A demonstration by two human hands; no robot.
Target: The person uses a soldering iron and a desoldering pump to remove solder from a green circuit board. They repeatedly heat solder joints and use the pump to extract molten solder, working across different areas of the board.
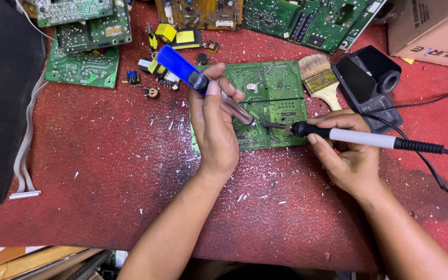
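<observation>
1. The left hand (pixel 214 132) pinches a blue-handled desoldering pump (pixel 198 80), its tip on the green board (pixel 270 98).
2. The right hand (pixel 346 155) closes its grip on a soldering iron (pixel 338 136), tip meeting the pump's at mid-board.
3. The board lies flat on the red counter (pixel 105 171), a brush (pixel 320 78) just beside it.
4. Risk: the iron's hot tip could slip and burn the nearby left fingers or scorch the board.

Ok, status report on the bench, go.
Left hand grips blue desoldering pump. Right hand grips soldering iron. Both tips on green board. Brush beside, clear.
</observation>
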